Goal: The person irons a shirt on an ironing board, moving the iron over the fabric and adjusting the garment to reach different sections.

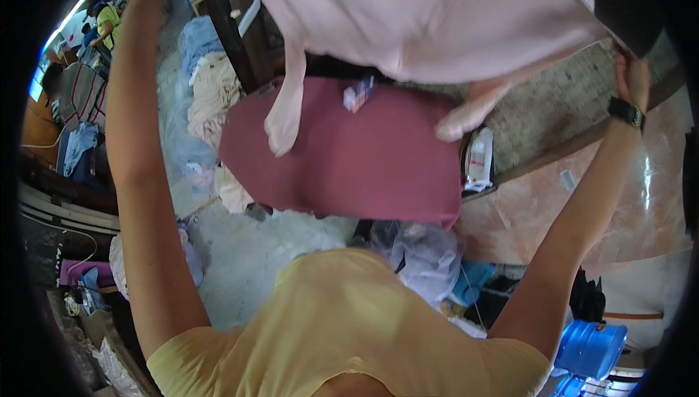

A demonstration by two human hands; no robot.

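A pale pink garment (429, 18) hangs spread across the top of the view, its two sleeves dangling over a maroon padded board (342, 164). At the far right, my right hand (632, 76) is closed on the garment's lower corner, beside a dark panel (630, 4); a dark watch circles that wrist. My left arm reaches up along the left side, and its hand lies beyond the top edge. On the board rests a small white-and-blue packet (358, 95). A white bottle (478, 160) lies in a holder at the board's right end.
Heaped cloth (215, 98) lies on the floor to the left. Below the board are a clear plastic bag (422, 251) and a blue basin (473, 284). A large blue water jug (591, 350) stands lower right. Two people, one in a striped top (81, 95), are at the far left.
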